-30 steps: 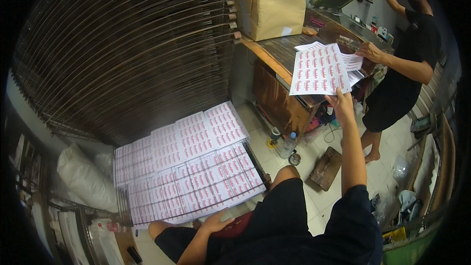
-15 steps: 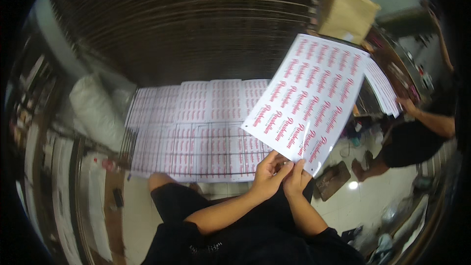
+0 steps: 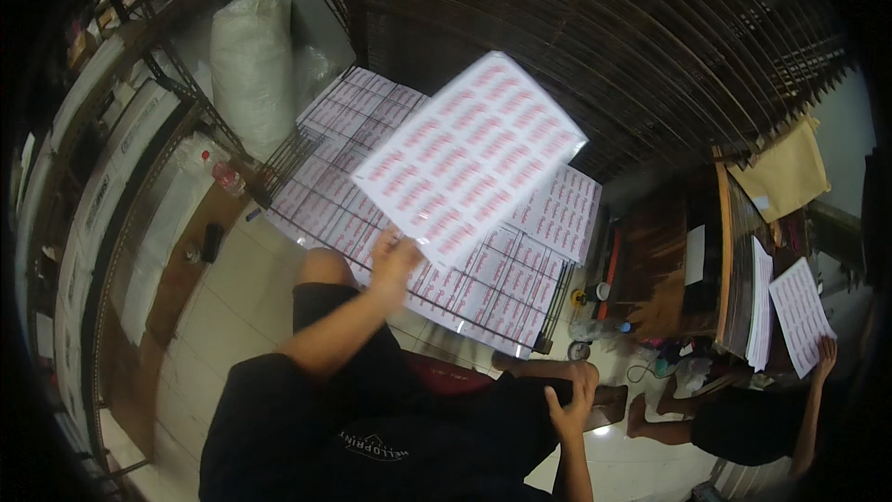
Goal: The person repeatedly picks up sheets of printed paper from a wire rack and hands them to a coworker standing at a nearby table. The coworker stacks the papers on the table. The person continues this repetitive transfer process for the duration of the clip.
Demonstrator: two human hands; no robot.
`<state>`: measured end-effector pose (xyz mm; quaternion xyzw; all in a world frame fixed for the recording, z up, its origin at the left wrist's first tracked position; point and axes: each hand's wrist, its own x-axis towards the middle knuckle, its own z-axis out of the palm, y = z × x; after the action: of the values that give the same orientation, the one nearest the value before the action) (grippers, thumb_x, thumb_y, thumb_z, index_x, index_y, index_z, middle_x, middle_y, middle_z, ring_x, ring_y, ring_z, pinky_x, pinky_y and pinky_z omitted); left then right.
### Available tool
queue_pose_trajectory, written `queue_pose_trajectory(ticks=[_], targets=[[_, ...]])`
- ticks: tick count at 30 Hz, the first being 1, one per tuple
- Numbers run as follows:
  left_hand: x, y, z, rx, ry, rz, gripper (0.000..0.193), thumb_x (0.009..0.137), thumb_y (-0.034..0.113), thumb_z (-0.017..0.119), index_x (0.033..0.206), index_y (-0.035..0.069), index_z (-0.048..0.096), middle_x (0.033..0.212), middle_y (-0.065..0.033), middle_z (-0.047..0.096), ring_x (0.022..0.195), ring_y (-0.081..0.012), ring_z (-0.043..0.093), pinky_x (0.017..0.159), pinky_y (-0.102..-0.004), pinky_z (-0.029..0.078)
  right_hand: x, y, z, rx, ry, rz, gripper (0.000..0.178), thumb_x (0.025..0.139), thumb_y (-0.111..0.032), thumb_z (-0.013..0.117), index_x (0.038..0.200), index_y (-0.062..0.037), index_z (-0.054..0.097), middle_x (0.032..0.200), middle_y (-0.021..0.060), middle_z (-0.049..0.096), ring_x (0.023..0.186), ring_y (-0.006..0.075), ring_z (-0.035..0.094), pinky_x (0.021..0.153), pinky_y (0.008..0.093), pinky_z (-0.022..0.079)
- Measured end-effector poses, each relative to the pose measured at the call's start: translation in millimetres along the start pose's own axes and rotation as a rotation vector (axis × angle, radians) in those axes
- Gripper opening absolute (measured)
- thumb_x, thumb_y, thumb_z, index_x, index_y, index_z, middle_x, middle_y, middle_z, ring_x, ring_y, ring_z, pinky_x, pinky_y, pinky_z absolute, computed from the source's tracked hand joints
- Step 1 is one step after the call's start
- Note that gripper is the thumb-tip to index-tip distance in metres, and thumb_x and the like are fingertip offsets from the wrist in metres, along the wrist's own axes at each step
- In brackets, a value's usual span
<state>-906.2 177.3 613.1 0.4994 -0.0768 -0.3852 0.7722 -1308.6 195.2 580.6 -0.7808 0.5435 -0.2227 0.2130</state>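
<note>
A large white sheet printed with rows of red lettering (image 3: 472, 153) is tilted in the air over a wire drying rack (image 3: 554, 316). My left hand (image 3: 395, 265), slightly blurred, grips its near corner with the fingers closed. Beneath it, similar printed sheets (image 3: 321, 191) lie side by side across the rack and partly overlap. The raised sheet hides the middle of that layer. My right hand (image 3: 573, 400) rests away from the sheet, near my right knee, with thumb and fingers apart and nothing in it.
Many raised rack shelves (image 3: 557, 46) stand behind. At the right a co-worker's hand (image 3: 825, 353) holds another printed sheet (image 3: 799, 311) beside a wooden table (image 3: 650, 270). A white wrapped roll (image 3: 249, 74), a plastic bottle (image 3: 223, 175) and shelving (image 3: 102, 223) are at the left.
The sheet has swung left from the right side to over the rack. My right hand has let go of it and moved down to the right. The view has turned.
</note>
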Motion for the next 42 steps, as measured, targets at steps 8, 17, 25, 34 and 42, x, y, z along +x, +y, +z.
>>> queue_pose_trajectory(ticks=[8,17,25,34,42], targets=[[196,29,-91,0.029,0.224,0.206,0.033,0.079,0.000,0.048,0.112,0.004,0.045,0.088,-0.0087,0.053,0.074,-0.0166,0.055,0.071,-0.0311,0.050,-40,46,19,-0.020,0.098,0.292,0.046,0.092,-0.034,0.040,0.120,0.0019,0.045,0.124,0.0261,0.037,0.118,0.0401,0.034,0.100,0.0477,0.026],[329,-12,-93,0.053,0.410,0.163,0.036,0.074,-0.006,0.043,0.109,-0.004,0.053,0.098,-0.0145,0.056,0.085,-0.0207,0.059,0.066,-0.0296,0.053,-23,36,20,-0.068,0.054,0.356,0.047,0.092,-0.036,0.037,0.120,0.0010,0.045,0.120,0.0235,0.037,0.111,0.0375,0.037,0.097,0.0459,0.027],[422,-76,-155,0.516,0.589,0.339,0.042,0.068,0.001,0.052,0.109,-0.003,0.054,0.082,-0.0150,0.059,0.070,-0.0198,0.058,0.060,-0.0295,0.046,-7,41,20,-0.117,-0.005,0.330,0.048,0.091,-0.037,0.036,0.119,0.0022,0.045,0.116,0.0233,0.038,0.108,0.0365,0.037,0.096,0.0452,0.027],[416,-80,-111,0.384,0.503,0.249,0.037,0.069,-0.003,0.055,0.105,-0.002,0.052,0.080,-0.0114,0.059,0.064,-0.0158,0.057,0.055,-0.0273,0.048,-3,35,20,-0.115,-0.001,0.390,0.048,0.091,-0.037,0.038,0.118,0.0026,0.045,0.116,0.0236,0.038,0.109,0.0367,0.037,0.096,0.0456,0.027],[396,-71,-103,0.387,0.498,0.165,0.038,0.073,-0.003,0.055,0.110,-0.003,0.049,0.080,-0.0128,0.061,0.061,-0.0150,0.058,0.051,-0.0265,0.048,0,37,19,-0.103,-0.016,0.387,0.050,0.091,-0.037,0.037,0.119,0.0036,0.044,0.117,0.0241,0.037,0.110,0.0368,0.036,0.097,0.0459,0.026]])
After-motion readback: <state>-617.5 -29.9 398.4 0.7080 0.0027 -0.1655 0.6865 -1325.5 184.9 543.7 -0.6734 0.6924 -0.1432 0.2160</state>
